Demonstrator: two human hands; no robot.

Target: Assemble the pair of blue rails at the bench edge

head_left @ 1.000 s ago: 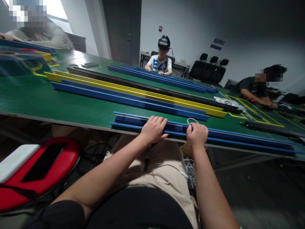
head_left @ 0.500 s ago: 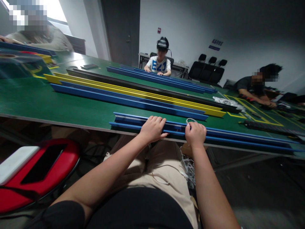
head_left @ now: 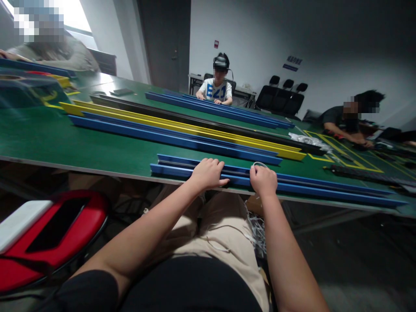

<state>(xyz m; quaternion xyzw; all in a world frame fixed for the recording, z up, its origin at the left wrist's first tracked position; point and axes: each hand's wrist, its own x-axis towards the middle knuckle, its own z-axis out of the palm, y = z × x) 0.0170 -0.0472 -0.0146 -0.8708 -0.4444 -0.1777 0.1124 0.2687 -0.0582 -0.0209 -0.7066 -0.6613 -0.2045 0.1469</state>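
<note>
A long blue channel rail (head_left: 325, 187) lies along the near edge of the green table (head_left: 81, 147). My left hand (head_left: 207, 173) rests on top of it, fingers curled over its far side. My right hand (head_left: 264, 180) grips the same rail a little further right, fingers closed, with a thin white loop (head_left: 260, 164) showing just above the knuckles. Both forearms reach up from my lap.
Further back lie a second blue rail (head_left: 175, 138), a yellow rail (head_left: 182, 126), a black rail (head_left: 208, 121) and more blue rails (head_left: 221, 110). Other people sit at the far side (head_left: 217, 86), right (head_left: 349, 119) and left (head_left: 48, 47). A red stool (head_left: 48, 234) stands at my left.
The view has shifted slightly. My right hand has moved a little to the left along the rail, and my left hand has stayed in place.
</note>
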